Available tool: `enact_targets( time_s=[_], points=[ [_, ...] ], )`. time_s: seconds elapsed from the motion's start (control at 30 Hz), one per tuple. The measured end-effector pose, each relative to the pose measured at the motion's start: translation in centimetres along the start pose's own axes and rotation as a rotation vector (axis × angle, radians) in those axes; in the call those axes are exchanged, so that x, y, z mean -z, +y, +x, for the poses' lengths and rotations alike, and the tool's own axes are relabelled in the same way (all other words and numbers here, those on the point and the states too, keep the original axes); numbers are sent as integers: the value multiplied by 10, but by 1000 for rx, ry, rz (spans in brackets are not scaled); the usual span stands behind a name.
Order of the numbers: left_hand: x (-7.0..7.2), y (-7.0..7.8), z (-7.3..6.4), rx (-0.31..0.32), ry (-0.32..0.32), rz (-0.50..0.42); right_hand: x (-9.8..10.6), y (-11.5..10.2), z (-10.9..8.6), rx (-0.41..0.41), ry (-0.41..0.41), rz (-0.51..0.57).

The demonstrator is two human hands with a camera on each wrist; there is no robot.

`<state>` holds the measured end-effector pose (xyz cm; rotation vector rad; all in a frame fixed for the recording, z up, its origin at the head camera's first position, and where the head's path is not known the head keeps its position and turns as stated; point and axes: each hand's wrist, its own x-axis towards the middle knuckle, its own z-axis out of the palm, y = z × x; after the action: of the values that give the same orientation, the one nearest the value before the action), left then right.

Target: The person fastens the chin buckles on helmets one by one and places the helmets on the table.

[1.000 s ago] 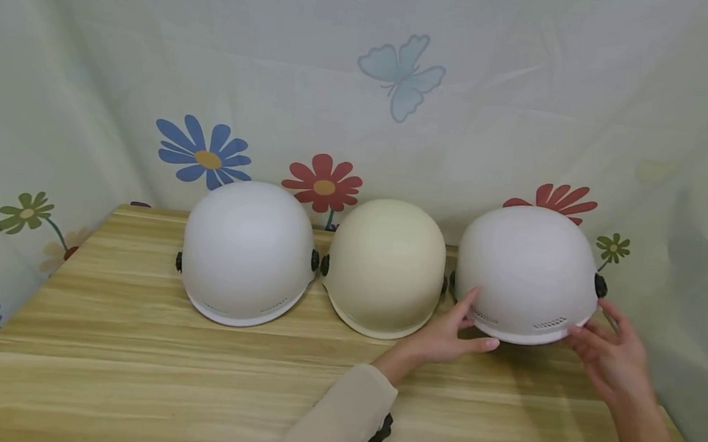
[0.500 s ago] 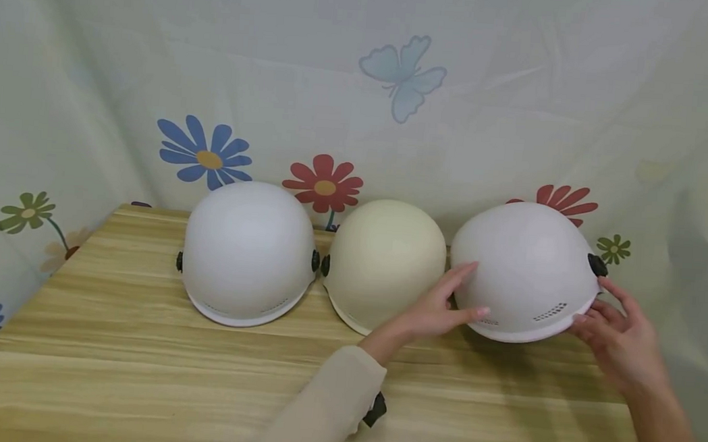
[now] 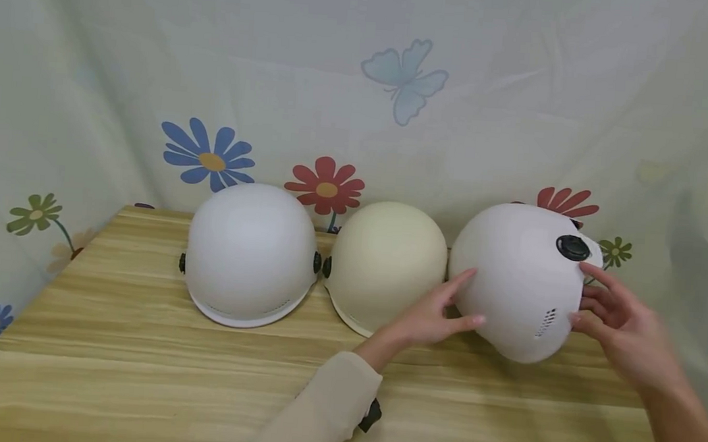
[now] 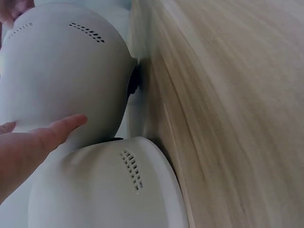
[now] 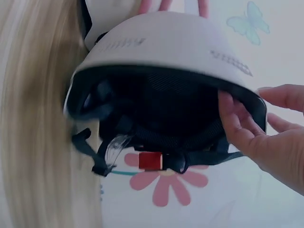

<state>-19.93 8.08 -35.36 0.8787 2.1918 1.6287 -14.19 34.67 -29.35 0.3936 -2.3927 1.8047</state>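
Note:
A white helmet (image 3: 503, 277) at the right end of a row is tilted and turned, its black side knob (image 3: 573, 248) facing up. My right hand (image 3: 633, 333) grips its rim from the right; in the right wrist view some fingers (image 5: 232, 116) reach inside the opening. My left hand (image 3: 417, 319) rests spread fingers against the helmet's left side. Below the dark lining (image 5: 161, 95) hang black straps with a red buckle (image 5: 150, 161). Beside my left wrist sits a cream helmet (image 3: 388, 263), partly covered by that hand.
Another white helmet (image 3: 251, 255) stands at the left end of the row. All are on a wood-grain table (image 3: 167, 385), close to its back edge. Behind hangs a pale curtain (image 3: 490, 87) printed with flowers and a butterfly.
The right-hand white helmet has tilted and rotated, its right side rising and its knob swinging towards me. My right hand rose with the rim; my left hand slid up its left side.

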Motion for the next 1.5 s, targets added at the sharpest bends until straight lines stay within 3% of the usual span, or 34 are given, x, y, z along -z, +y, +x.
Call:
enact_targets(
  time_s=[0.1, 0.23, 0.47, 0.63, 0.8, 0.93, 1.1, 1.33, 1.5],
  points=[
    [-2, -4, -1, 18, -5, -25, -5, -5, 1, -12, 24, -267],
    [-3, -8, -1, 14, -2, -45, -9, -9, 1, -16, 32, -408],
    [-2, -10, -1, 2, -14, -26, -13, -5, 1, 65, -27, -414],
    [0, -9, -4, 24, -19, 4, -12, 1, -2, 45, -28, -407],
    [1, -7, -4, -5, -4, 80, -9, 6, -8, 46, -47, -313],
    [1, -7, -3, -39, 3, 98, -9, 9, -13, 43, -53, -268],
    [0, -9, -3, -37, 5, 122, -13, 10, -16, 42, -51, -210],
    [0, -16, -6, 3, -30, 112, -25, 17, -18, 54, -49, -400],
    [-3, -12, -6, -37, 32, 82, -35, 30, -19, 123, -51, -525]
  ],
)
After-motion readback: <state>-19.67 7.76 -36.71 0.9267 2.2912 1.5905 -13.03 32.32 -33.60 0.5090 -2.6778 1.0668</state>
